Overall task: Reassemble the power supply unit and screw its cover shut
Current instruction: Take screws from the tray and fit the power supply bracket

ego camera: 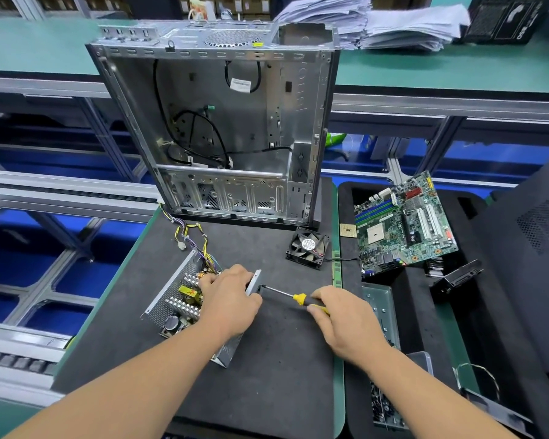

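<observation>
while my left hand (pixel 227 299) presses down on the power supply unit (pixel 184 299) to keep it from sliding on the dark foam surface (pixel 276 359), my right hand (pixel 346 321) is wrapped around the yellow handle of the screwdriver (pixel 286 294), whose shaft runs level toward the unit's right side wall. the tip sits against that wall; whether it is seated in a screw i cannot tell, since my left fingers cover part of the spot. so both hands are closed, the left on the housing, the right on the tool, a little apart from each other.

the unit lies in front of me, just left of centre, its top open, so heat sinks and a yellow-wrapped part show, and its wire bundle (pixel 191 239) trails off toward the empty computer case (pixel 222 128) standing behind. i judge this an early screw, with the cover not yet on. a loose fan (pixel 308 245) lies near the case, and the motherboard (pixel 403 223) rests in the tray to my right, well clear of the work.
</observation>
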